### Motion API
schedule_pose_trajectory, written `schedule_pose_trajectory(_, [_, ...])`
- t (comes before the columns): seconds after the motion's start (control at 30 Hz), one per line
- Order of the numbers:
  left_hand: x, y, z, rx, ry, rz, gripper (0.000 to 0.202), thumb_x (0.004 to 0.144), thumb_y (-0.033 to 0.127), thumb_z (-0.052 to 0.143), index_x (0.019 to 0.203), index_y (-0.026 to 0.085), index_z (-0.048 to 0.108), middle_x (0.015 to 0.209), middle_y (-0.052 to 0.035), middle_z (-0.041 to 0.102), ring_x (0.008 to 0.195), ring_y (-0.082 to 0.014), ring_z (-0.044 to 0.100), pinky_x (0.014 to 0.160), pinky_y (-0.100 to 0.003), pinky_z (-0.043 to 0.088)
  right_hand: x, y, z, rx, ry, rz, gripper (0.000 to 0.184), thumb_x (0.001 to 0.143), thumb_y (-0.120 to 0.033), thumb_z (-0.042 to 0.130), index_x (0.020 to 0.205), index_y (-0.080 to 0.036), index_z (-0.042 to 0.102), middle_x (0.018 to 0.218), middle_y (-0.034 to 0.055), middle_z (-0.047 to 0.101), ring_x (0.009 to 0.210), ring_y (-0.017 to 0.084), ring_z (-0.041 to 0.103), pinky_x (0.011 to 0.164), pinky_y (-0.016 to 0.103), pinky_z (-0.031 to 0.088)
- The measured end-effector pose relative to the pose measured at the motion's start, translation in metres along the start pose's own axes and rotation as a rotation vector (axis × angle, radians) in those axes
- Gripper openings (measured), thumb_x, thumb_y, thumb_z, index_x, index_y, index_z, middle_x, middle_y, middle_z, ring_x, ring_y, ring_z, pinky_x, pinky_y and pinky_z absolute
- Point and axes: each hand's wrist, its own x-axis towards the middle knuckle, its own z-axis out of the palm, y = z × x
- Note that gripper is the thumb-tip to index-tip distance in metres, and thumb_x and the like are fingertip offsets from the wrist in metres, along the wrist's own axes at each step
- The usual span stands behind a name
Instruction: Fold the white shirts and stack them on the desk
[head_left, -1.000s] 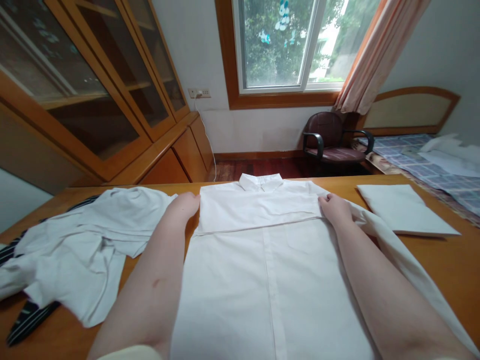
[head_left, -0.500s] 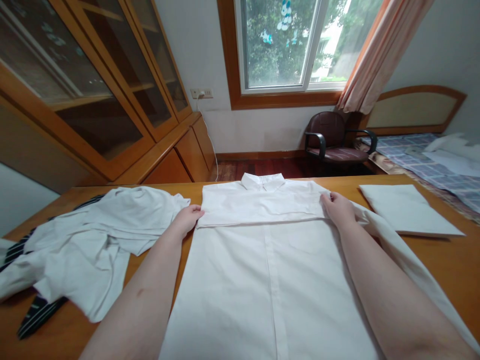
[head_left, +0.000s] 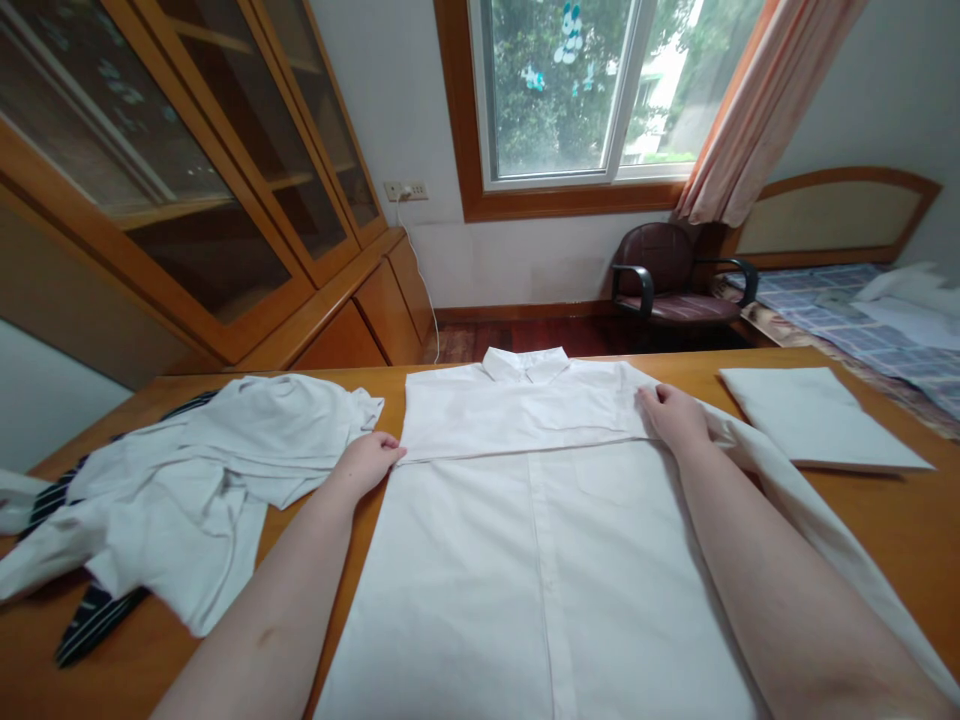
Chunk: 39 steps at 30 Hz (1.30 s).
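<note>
A white collared shirt (head_left: 480, 570) lies spread on the table, collar at the far side and a placket strip running down its middle. Across its upper part lies a flat folded band of white cloth (head_left: 517, 415), seemingly a sleeve. My left hand (head_left: 369, 462) pinches the band's lower left corner at the shirt's side edge. At the right shoulder, my right hand (head_left: 675, 415) has thumb and fingers closed on the cloth. The other sleeve (head_left: 810, 520) trails out to the right, partly behind my right forearm.
Left of the shirt, a loose heap of white clothes (head_left: 202, 480) covers a dark striped garment (head_left: 97, 625). A folded white garment (head_left: 817, 415) lies at the table's right. Past the wooden table (head_left: 900, 530) stand a chair (head_left: 667, 270), a bed and a glass-door cabinet (head_left: 300, 180).
My left hand has slid slightly toward me along the shirt's left edge, to the band's lower corner. My right hand has stayed at the right shoulder.
</note>
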Motion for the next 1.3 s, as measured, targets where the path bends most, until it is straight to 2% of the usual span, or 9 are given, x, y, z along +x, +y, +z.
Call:
schedule_pose_trajectory(0.23, [0.000,-0.003,-0.001,-0.387,-0.104,-0.185,0.006,0.069,0.026,0.056,0.069,0.020,0.054,0.058,0.0017,0.060,0.063,-0.0148,0.063,0.063,-0.025,0.050,-0.001,-0.001,0.000,0.007,-0.037,0.023,0.045,0.082,-0.055,0.036,0.077,-0.020,0.063,0.068,0.0068,0.062,0.067,0.021,0.054,0.056,0.029,0.032])
schedule_pose_trajectory(0.4, [-0.006,-0.001,-0.003,-0.089,-0.046,-0.014,0.026,0.065,0.042,0.063,0.079,0.019,0.060,0.072,-0.0033,0.067,0.072,-0.0214,0.065,0.063,-0.028,0.048,0.001,-0.003,-0.001,-0.037,-0.073,0.001,0.045,0.082,-0.057,0.035,0.076,-0.021,0.062,0.072,0.0072,0.063,0.070,0.022,0.054,0.057,0.029,0.032])
schedule_pose_trajectory(0.53, [-0.008,-0.002,-0.002,0.148,0.031,0.071,0.045,0.062,0.033,0.065,0.104,0.017,0.060,0.090,-0.0062,0.069,0.083,-0.0228,0.065,0.072,-0.028,0.047,0.001,-0.005,-0.002,-0.063,-0.081,0.015,0.041,0.081,-0.052,0.038,0.078,-0.020,0.063,0.076,0.0085,0.065,0.073,0.022,0.055,0.060,0.029,0.032])
schedule_pose_trajectory(0.73, [0.017,0.020,-0.015,0.348,-0.093,0.059,0.049,0.070,0.034,0.056,0.114,0.011,0.058,0.116,-0.0174,0.063,0.104,-0.0284,0.061,0.085,-0.031,0.045,0.000,-0.007,-0.002,-0.082,-0.093,0.026,0.037,0.081,-0.047,0.040,0.082,-0.020,0.066,0.082,0.0092,0.067,0.074,0.022,0.056,0.061,0.029,0.034])
schedule_pose_trajectory(0.87, [0.040,0.055,-0.004,0.321,0.090,0.006,0.055,0.083,0.042,0.043,0.124,0.007,0.051,0.126,-0.0216,0.056,0.113,-0.0313,0.056,0.091,-0.037,0.043,0.000,-0.007,-0.002,-0.056,-0.093,0.029,0.044,0.083,-0.052,0.036,0.078,-0.019,0.065,0.076,0.0081,0.065,0.071,0.021,0.055,0.057,0.028,0.032])
schedule_pose_trajectory(0.97, [0.046,0.069,0.025,0.378,0.227,0.125,0.059,0.086,0.041,0.039,0.135,0.008,0.041,0.139,-0.0206,0.044,0.127,-0.0310,0.042,0.101,-0.040,0.036,0.000,-0.006,-0.002,-0.053,-0.088,0.033,0.044,0.083,-0.052,0.035,0.075,-0.020,0.064,0.071,0.0074,0.063,0.068,0.020,0.053,0.055,0.028,0.031])
schedule_pose_trajectory(1.13, [0.049,0.055,0.052,0.463,0.102,0.296,0.066,0.089,0.050,0.032,0.144,0.016,0.029,0.153,-0.0139,0.020,0.140,-0.0295,0.016,0.111,-0.051,0.014,0.001,-0.004,0.000,-0.050,-0.068,0.026,0.040,0.082,-0.049,0.036,0.072,-0.021,0.062,0.068,0.0058,0.061,0.065,0.020,0.052,0.054,0.028,0.030])
schedule_pose_trajectory(1.23, [0.066,0.040,0.040,0.401,0.041,0.296,0.065,0.087,0.054,0.033,0.145,0.025,0.027,0.154,-0.0085,0.016,0.141,-0.0297,0.012,0.110,-0.055,0.011,0.002,-0.002,0.002,-0.048,-0.069,0.038,0.037,0.081,-0.047,0.037,0.071,-0.020,0.061,0.067,0.0055,0.061,0.065,0.020,0.051,0.053,0.027,0.029])
schedule_pose_trajectory(1.3, [0.083,0.033,0.026,0.315,0.077,0.184,0.067,0.085,0.053,0.040,0.143,0.021,0.033,0.153,-0.0125,0.021,0.140,-0.0322,0.015,0.110,-0.053,0.016,0.003,-0.002,0.002,-0.046,-0.076,0.044,0.037,0.081,-0.045,0.037,0.071,-0.020,0.062,0.067,0.0055,0.061,0.064,0.019,0.051,0.053,0.027,0.030])
